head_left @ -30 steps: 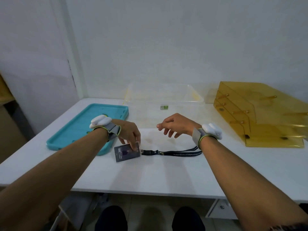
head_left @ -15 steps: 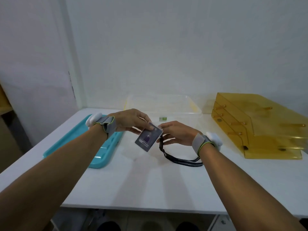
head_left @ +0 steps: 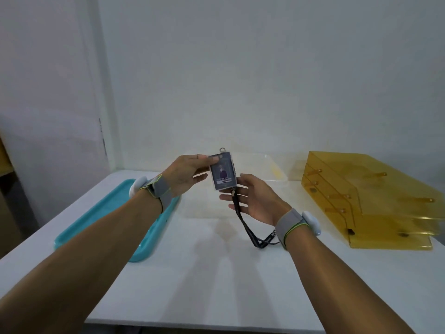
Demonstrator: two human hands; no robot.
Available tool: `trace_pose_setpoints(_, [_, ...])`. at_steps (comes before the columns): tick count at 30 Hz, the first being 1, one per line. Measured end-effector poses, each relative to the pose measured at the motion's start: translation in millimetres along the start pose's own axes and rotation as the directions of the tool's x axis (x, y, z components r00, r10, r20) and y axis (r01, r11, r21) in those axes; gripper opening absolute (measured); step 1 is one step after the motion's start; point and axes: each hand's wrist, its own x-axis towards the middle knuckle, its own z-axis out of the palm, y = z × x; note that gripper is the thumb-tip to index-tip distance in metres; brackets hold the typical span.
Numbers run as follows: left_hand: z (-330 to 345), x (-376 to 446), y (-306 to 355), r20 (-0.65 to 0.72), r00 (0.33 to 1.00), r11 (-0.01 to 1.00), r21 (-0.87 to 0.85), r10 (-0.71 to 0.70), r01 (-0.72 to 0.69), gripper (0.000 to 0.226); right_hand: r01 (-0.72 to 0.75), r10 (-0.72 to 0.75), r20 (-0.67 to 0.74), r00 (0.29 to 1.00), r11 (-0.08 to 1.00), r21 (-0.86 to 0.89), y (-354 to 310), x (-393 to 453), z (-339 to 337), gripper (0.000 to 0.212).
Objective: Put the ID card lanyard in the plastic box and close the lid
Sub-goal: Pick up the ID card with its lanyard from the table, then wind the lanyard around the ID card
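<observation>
Clear-sleeved ID card is pinched upright by the left hand, above the table, at 6 o'clock of the plastic box. Strap is guided loosely through the half-open right hand, presumably to gather it.

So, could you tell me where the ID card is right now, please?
Mid-frame in the head view, the ID card is pinched in the left hand, above the table, before the clear plastic box.
</observation>
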Motion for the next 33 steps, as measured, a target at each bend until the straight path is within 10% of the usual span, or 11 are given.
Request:
trace_pose_setpoints(27, [23.3,4.2,8.1,0.036,0.999,0.999,0.036,0.017,-0.019,0.019,0.259,-0.296,-0.107,0.949,0.928,-0.266,-25.2,11.2,2.2,0.03])
trace_pose_setpoints(33, [25.7,-7.1,-6.1,0.268,0.946,0.963,0.244,-0.183,0.117,0.045,0.317,-0.331,-0.165,0.929,0.943,-0.103,-41.7,9.1,2.6,0.019])
